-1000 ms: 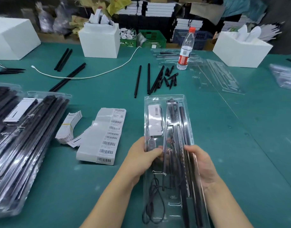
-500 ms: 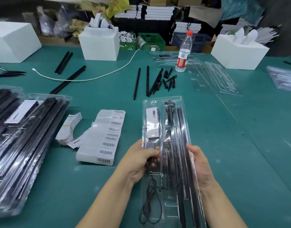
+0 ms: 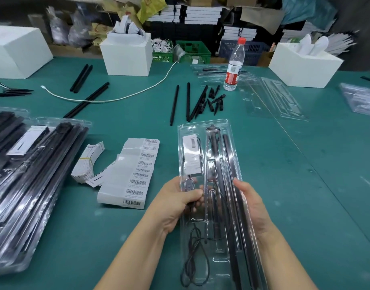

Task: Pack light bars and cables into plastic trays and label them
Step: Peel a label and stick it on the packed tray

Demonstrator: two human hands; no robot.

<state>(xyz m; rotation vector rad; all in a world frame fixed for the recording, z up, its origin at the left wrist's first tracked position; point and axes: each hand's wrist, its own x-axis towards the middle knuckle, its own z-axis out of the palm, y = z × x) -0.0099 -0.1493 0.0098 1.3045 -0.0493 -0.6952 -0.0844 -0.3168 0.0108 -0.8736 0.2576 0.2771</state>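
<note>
Plastic tray (image 3: 210,130) of black light bars (image 3: 230,164) and coiled cable (image 3: 193,260): we grip its left edge with our left hand (image 3: 175,206), our right hand (image 3: 253,208) curled round its right edge, above the green tabletop (image 3: 305,195); barcode labels (image 3: 136,174) lie left.

a green-topped work table (image 3: 305,185) fronts dim, cluttered shelving (image 3: 200,15) stacked with boxes.
</note>
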